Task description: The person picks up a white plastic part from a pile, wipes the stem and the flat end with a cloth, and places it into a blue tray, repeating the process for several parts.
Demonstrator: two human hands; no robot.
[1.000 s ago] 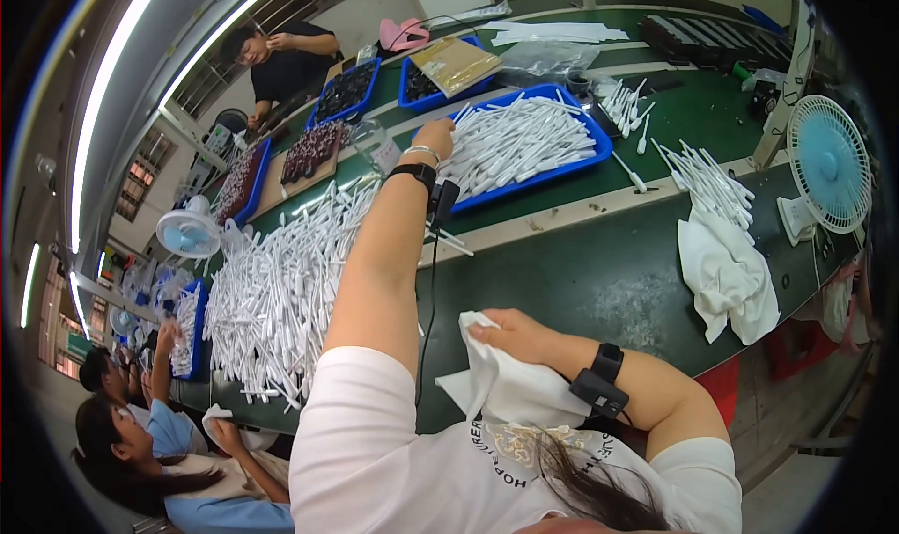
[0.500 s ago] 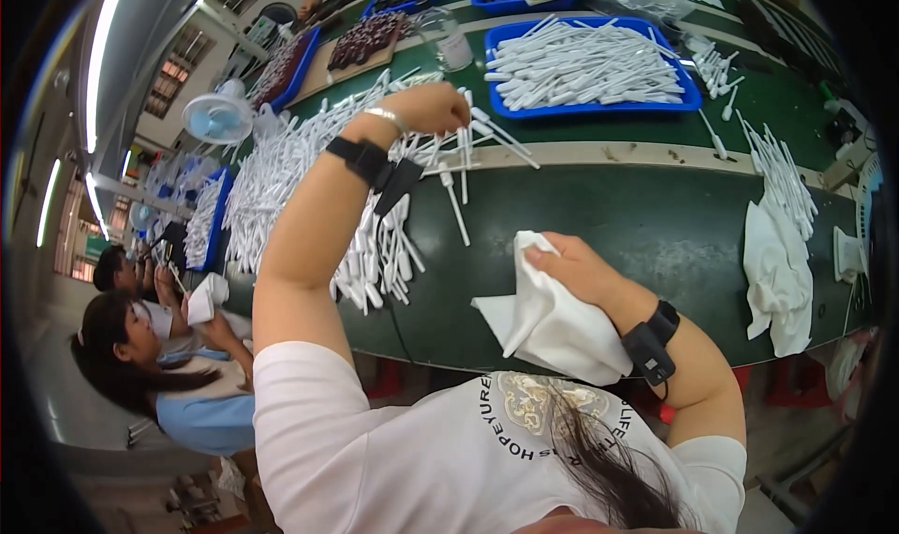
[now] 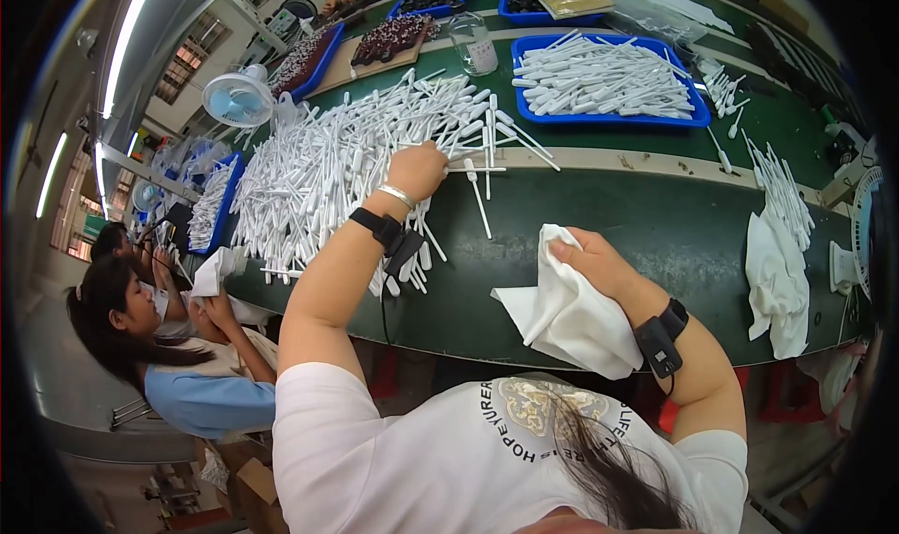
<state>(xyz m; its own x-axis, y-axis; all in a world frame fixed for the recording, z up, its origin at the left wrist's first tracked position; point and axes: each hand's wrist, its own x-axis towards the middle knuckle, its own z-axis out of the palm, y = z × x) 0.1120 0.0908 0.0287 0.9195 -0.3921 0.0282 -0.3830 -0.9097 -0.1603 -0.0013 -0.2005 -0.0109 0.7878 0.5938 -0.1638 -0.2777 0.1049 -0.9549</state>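
White cloth [image 3: 582, 326] is pinched by the right hand [image 3: 599, 264]; whether anything is gripped by the left hand's [image 3: 418, 171] curled fingers cannot be told. Beside them, white sticks [image 3: 318, 164] are heaped; picking seems underway, a secure hold needed.

White fan [image 3: 236, 99] left; clear jar [image 3: 475, 49] near dark-red pile [image 3: 389, 42]; lit tube [image 3: 126, 43] overhead.

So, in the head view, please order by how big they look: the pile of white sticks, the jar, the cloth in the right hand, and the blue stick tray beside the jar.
Largest to smallest:
1. Pile
2. Tray and cloth: too alike to rank; the cloth is nearer the camera
3. Jar
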